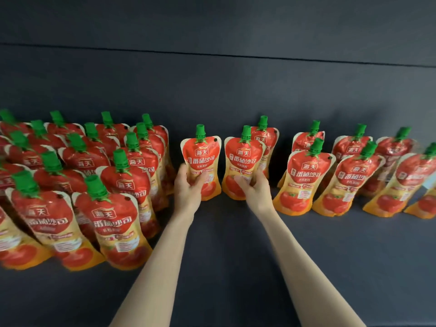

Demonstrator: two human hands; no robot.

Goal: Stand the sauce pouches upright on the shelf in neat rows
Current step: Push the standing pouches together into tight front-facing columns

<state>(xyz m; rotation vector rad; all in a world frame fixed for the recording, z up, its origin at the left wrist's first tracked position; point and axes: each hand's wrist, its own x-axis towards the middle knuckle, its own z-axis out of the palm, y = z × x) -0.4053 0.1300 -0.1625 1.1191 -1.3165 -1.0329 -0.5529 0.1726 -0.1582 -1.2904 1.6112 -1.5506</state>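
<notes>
Held one sauce pouch by its lower half in the left grip, a second pouch likewise in the right grip — long axes upright, caps straight above the grips, bases just below, seemingly at the shelf. Probably wanted only a straight set-down — standing pouch just beyond the right grip.

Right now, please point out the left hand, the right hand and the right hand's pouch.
left hand (187, 190), head view, its back
right hand (256, 188), head view, its back
right hand's pouch (243, 158), head view, red label
</notes>
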